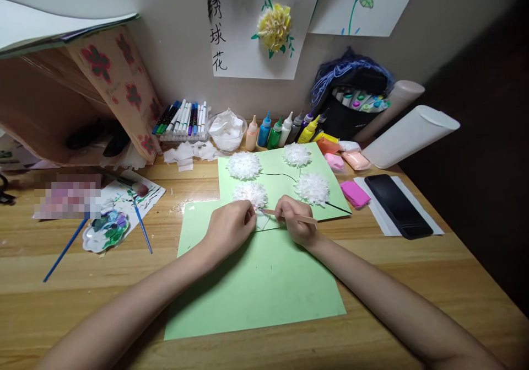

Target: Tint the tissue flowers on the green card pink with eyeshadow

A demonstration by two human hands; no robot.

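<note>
My left hand (230, 225) is closed in a pinch at the lower edge of a white tissue-paper flower (249, 192) on a light green sheet (285, 180); what it pinches is too small to name. My right hand (295, 219) grips a thin wooden stick (309, 219) whose tip points left toward the same flower. Three more white tissue flowers sit on that sheet, joined by thin black stem lines. A second, larger green sheet (256, 287) lies under my forearms.
Small paint bottles (281, 130), a tray of markers (184, 121), a bowl of tissue pieces (226, 129), pink clay blocks (354, 193), a black phone (398, 204), white tubes (409, 135), a paint palette (105, 229) and blue brushes (140, 221) lie around on the wooden table (82, 282).
</note>
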